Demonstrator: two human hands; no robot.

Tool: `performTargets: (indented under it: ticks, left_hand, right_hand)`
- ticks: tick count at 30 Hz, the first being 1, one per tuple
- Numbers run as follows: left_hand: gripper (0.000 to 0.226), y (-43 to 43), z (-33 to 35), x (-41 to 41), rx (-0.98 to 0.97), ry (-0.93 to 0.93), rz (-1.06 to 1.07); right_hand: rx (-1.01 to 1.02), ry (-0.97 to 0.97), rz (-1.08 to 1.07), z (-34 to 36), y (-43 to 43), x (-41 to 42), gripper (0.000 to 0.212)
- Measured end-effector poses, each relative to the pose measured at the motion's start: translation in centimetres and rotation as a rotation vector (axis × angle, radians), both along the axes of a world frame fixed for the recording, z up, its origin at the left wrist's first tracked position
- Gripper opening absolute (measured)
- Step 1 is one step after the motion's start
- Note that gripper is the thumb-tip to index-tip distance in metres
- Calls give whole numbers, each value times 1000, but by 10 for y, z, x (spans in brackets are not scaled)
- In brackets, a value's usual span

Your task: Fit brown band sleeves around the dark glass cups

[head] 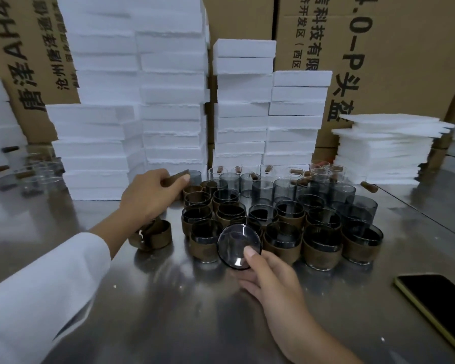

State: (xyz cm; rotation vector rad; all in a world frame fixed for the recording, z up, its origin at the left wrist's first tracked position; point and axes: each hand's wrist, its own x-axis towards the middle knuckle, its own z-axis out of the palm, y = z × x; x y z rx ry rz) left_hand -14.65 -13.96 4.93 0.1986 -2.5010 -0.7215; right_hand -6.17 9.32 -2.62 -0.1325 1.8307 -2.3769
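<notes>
The person's right hand [269,271] is wrapped around a bare dark glass cup [239,246], tipped so its round bottom faces us, just in front of the bunch of cups. The left hand [150,197] reaches to the back left of the bunch, and its fingers pinch a flat brown band sleeve [176,178]. So one cup and one sleeve have been picked up, but the sleeve is not on yet.

Next, I think the two hands must come together so the sleeve can open into a ring and slide over the cup.

Many cups in front already wear brown sleeves [322,248]; the grey cups behind [263,191] look bare, though it is blurry back there. A few loose sleeves [153,233] lie under the left wrist. A phone [443,307] lies on the shiny metal table [168,311] at the right. White foam blocks [174,101] and cardboard boxes [418,48] stand behind. The packed cups leave little room.
</notes>
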Motion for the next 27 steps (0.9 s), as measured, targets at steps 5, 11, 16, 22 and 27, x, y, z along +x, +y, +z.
performTargets:
  ticks: [5, 11, 16, 22, 27]
  left_hand:
    - [29, 46, -12, 69, 270, 180, -377]
    - [22, 79, -44, 108, 197, 188, -531]
    - [32, 87, -50, 111, 282, 202, -546]
    - [36, 96, -52, 109, 395, 299, -527]
    - [52, 100, -61, 111, 504, 257, -590]
  right_hand:
    - [-130, -65, -43, 7, 0, 3, 23]
    - [-160, -83, -22, 10, 2, 4, 30]
    - [-162, -29, 53, 7, 4, 4, 32]
    - [-119, -32, 58, 6, 3, 2, 29]
    - [-233, -102, 104, 7, 6, 2, 32]
